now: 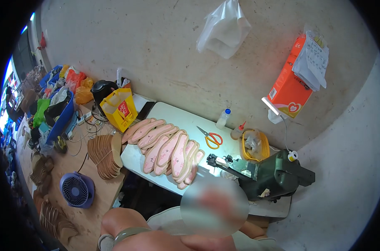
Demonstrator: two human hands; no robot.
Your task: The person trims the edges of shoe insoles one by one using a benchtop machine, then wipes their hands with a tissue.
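At the bottom edge, bare skin of an arm (165, 242) shows beside a pale bangle (131, 232). More bare skin (252, 230) appears at the lower right. A round blurred patch (215, 207) covers the area between them, so the fingers of my left and right hands cannot be made out, nor anything they may hold. Just beyond the patch, overlapping pink-faced insoles (179, 154) with tan edges lie in rows on the white table (173, 113). Right of them stands a dark green machine (277, 175) with a metal arm reaching left.
Scissors (215, 143) with orange and yellow handles, a blue-capped bottle (223, 119), a red-tipped bottle (238, 131) and a yellow basket (261, 146) stand toward the wall. Leftward are a yellow bag (119, 109), tied brown sole-shaped pieces (104, 157) and a purple fan (76, 189).
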